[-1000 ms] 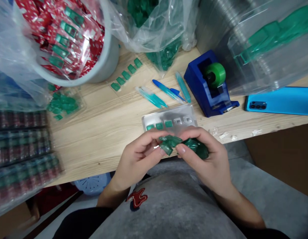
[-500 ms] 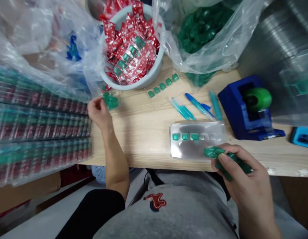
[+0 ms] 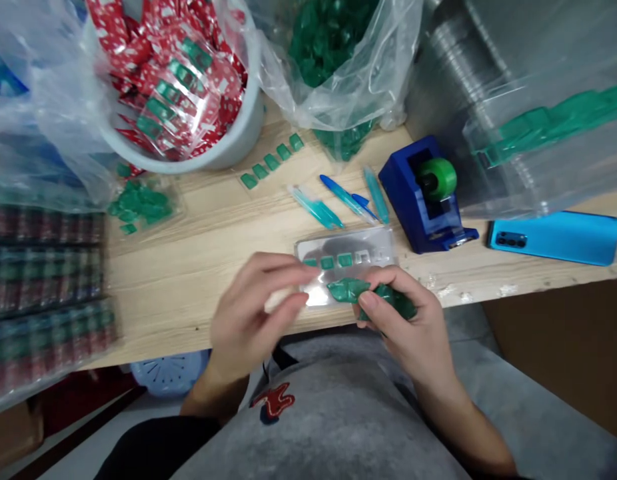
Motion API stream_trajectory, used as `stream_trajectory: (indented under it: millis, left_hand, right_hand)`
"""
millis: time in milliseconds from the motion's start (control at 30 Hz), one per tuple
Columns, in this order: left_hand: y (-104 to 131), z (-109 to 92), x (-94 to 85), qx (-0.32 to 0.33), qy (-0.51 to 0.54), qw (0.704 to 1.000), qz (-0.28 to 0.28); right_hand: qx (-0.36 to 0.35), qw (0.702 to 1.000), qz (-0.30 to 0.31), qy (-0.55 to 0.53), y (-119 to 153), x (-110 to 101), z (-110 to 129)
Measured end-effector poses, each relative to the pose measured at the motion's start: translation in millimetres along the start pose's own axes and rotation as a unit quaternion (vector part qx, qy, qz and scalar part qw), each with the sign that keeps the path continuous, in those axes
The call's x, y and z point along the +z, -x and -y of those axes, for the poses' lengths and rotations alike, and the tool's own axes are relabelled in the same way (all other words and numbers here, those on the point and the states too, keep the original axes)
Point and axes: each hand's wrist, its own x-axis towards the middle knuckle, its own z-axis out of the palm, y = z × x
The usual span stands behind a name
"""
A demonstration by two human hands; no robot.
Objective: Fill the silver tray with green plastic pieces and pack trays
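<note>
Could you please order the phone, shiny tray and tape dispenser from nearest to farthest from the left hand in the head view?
From the left hand:
1. Shiny tray, just right of the fingertips.
2. Tape dispenser, farther right, beyond the tray.
3. Phone, far right.

Cool light falls on the pale wooden table (image 3: 208, 233) (streaky grain, plainly visible). Below its near edge show grey floor (image 3: 548, 407), a brown surface (image 3: 563, 333) rightward and a perforated light-blue object (image 3: 169, 375) leftward.
</note>
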Motion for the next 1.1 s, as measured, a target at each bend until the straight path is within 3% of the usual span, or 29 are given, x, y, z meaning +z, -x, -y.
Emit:
stream_trajectory:
  millis: [100, 200, 433, 600, 700, 867, 1000, 1100]
  left_hand:
    - [1.1, -19.8, 10.0, 0.077, -0.037, 0.995, 0.056]
    - [-1.3, -20.2, 11.0, 0.101, -0.052, 0.991, 0.070]
    - [3.1, -16.0, 18.9, 0.160, -0.144, 0.976, 0.015]
    - [3.3, -14.1, 21.9, 0.206, -0.169, 0.964, 0.024]
    - [5.6, -11.9, 22.5, 0.162, -0.109, 0.980, 0.048]
    - [12.7, -12.9, 24.3, 0.000, 0.116, 0.989, 0.091]
    - [12.5, -17.5, 25.4, -0.097, 0.245, 0.961, 0.081]
    - [6.3, -17.5, 25.9, -0.177, 0.369, 0.906, 0.108]
  right_hand:
    - [-0.070, 0.997, 0.018, 0.022, 3.0, 0.6, 1.5]
    - [-0.108, 0.993, 0.025, 0.035, 5.7, -0.4, 1.8]
    - [-0.149, 0.984, 0.023, 0.091, 7.3, -4.8, 0.8]
    - [-0.214, 0.966, 0.051, 0.134, 6.5, -10.4, -2.3]
    - [-0.239, 0.949, 0.090, 0.183, 6.1, -16.0, -5.8]
    - [-0.203, 0.944, 0.163, 0.204, 5.8, -21.3, -8.1]
    - [-0.123, 0.979, 0.135, 0.092, 3.5, -19.2, -5.0]
    - [-0.033, 0.992, 0.120, -0.003, 2.0, -16.8, -5.6]
